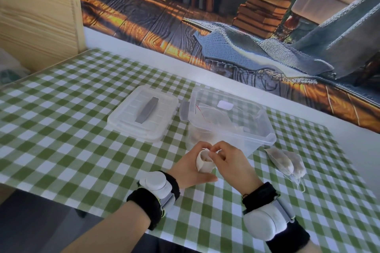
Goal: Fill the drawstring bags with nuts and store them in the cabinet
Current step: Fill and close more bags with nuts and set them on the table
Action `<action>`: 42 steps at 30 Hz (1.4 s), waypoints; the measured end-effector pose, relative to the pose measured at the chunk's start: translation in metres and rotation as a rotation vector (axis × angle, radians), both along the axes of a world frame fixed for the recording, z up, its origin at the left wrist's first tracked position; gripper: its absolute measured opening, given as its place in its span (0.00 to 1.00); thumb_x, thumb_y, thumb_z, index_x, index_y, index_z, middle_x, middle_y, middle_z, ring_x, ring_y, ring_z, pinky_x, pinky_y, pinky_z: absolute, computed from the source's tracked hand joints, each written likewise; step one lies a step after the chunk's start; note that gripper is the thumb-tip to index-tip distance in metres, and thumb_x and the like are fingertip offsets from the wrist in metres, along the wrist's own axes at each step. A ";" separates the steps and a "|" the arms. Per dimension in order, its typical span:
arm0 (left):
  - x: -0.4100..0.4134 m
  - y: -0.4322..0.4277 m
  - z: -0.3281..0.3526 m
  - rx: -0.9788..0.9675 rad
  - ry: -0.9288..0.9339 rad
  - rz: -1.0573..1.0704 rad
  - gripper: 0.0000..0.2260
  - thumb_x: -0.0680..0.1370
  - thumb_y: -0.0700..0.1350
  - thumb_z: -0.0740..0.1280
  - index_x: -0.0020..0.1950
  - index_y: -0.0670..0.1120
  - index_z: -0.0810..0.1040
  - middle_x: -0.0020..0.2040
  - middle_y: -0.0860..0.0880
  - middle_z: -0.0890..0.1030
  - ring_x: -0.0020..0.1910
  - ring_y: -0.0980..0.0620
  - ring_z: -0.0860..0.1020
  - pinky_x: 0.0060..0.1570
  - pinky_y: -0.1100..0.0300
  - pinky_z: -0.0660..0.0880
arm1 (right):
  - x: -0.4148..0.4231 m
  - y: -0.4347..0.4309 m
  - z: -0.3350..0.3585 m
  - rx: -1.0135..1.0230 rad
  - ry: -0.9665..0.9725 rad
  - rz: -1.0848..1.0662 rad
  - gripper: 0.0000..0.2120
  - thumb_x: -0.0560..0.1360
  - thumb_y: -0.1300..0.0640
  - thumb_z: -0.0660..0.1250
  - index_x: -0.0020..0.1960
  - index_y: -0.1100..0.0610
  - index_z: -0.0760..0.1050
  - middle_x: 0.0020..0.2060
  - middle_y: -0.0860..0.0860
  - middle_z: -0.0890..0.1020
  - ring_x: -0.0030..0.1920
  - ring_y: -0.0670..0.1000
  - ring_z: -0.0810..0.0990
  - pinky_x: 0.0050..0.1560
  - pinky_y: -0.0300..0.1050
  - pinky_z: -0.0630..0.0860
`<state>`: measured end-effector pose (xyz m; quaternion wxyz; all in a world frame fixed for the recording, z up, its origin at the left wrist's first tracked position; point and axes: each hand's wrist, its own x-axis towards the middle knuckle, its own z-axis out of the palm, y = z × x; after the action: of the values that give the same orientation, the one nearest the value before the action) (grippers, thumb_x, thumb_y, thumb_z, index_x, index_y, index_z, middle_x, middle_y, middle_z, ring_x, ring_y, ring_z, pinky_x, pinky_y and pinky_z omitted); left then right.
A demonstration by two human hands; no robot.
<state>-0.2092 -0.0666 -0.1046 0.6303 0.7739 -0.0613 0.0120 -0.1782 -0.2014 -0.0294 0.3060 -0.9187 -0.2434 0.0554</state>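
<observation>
A drawstring bag (204, 164) is cupped by the left hand (190, 168) and pinched at its mouth by the right hand (231, 161), near the tabletop's (82, 133) front edge. Two filled bags (286, 162) are laid toward the right edge. Closing and cabinet storage are judged outstanding.

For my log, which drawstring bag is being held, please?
The bag in the left hand, pinched by the right hand; two others lie untouched beside the clear box.

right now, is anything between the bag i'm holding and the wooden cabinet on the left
Only the container lid, lying flat on the table between the bag and the cabinet. It is low, so a lifted bag should probably clear it.
</observation>
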 end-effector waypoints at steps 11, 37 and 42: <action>0.006 -0.001 -0.008 0.057 0.040 -0.024 0.23 0.66 0.48 0.76 0.54 0.58 0.68 0.46 0.57 0.74 0.46 0.58 0.74 0.49 0.59 0.73 | -0.003 -0.001 0.019 0.381 0.378 -0.113 0.14 0.74 0.69 0.51 0.43 0.58 0.73 0.24 0.45 0.68 0.21 0.41 0.64 0.23 0.31 0.61; 0.005 -0.001 -0.006 0.008 0.015 0.014 0.31 0.61 0.55 0.78 0.61 0.59 0.70 0.53 0.48 0.77 0.51 0.53 0.76 0.56 0.54 0.76 | -0.010 -0.003 0.012 0.498 0.150 0.243 0.16 0.75 0.74 0.54 0.54 0.56 0.69 0.43 0.46 0.77 0.45 0.44 0.78 0.45 0.35 0.74; 0.004 -0.002 -0.004 0.016 -0.005 0.016 0.31 0.64 0.48 0.79 0.62 0.61 0.69 0.49 0.60 0.76 0.49 0.66 0.75 0.53 0.66 0.72 | -0.012 0.003 0.003 0.427 0.087 0.291 0.18 0.74 0.72 0.61 0.54 0.51 0.71 0.46 0.41 0.78 0.52 0.48 0.79 0.53 0.40 0.76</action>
<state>-0.2055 -0.0688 -0.1081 0.6236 0.7795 -0.0568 0.0186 -0.1897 -0.1987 -0.0260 0.4921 -0.7853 -0.3657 0.0854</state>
